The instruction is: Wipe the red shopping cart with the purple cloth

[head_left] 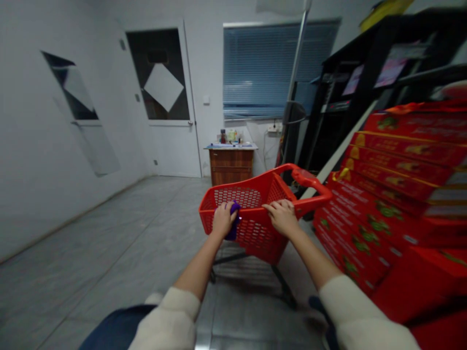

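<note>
"What's the left hand (pixel 224 219) doing?"

"Its fingers are closed on a purple cloth (pixel 234 229), pressing it against the near rim of a red plastic shopping trolley (pixel 255 238). The cloth hangs down the mesh side."

"And the right hand (pixel 281 217)?"

"It's on that same rim, near the trolley's red handle (pixel 310 181), with the fingers curled over the edge and gripping it."

"What's around the trolley?"

"Stacked red printed cartons (pixel 386 194) stand just to its right, and a black wheeled frame (pixel 282 287) holds it up from below. Well beyond it stands a wooden cabinet (pixel 230 166), with a white door (pixel 164 146) further left."
</note>
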Action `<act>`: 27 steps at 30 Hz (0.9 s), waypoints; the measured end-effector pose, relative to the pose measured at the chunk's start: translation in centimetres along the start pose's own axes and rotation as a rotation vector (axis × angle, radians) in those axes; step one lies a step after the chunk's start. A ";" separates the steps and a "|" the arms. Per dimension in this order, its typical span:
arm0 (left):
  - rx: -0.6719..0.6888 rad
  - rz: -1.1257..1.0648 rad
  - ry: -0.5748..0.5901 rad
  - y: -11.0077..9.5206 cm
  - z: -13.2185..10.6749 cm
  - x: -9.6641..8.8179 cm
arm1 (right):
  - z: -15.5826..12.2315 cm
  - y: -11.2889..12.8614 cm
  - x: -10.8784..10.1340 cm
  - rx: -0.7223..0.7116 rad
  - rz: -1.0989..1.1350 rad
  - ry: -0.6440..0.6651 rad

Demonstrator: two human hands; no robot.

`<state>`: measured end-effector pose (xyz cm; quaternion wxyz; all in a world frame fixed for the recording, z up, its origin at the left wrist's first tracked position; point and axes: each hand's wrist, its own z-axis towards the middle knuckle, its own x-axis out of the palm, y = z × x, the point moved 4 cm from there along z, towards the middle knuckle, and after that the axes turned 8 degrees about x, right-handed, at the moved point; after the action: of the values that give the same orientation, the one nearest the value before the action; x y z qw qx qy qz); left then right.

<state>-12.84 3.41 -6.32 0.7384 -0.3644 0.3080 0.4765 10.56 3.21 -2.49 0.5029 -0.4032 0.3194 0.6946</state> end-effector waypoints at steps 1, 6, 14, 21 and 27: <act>-0.041 0.010 -0.014 -0.4 0.1 0.1 | 0.0 0.0 0.0 -0.003 0.000 0.002; -0.001 -0.025 0.009 -5.8 1.7 1.6 | -0.1 0.1 0.0 -0.010 -0.025 0.011; 0.078 -0.021 0.007 -2.6 0.9 1.2 | -0.6 -0.1 -0.3 -0.019 -0.090 -0.005; -0.026 0.006 0.012 -3.7 1.1 0.9 | -0.5 -0.1 -0.3 -0.033 -0.091 -0.075; 0.171 -0.125 0.015 -6.5 2.0 1.9 | -0.8 -0.3 -0.3 -0.053 -0.120 -0.082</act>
<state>-5.95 4.12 -5.16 0.7929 -0.3223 0.3295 0.3986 11.09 2.43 -2.60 0.5454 -0.4058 0.2553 0.6876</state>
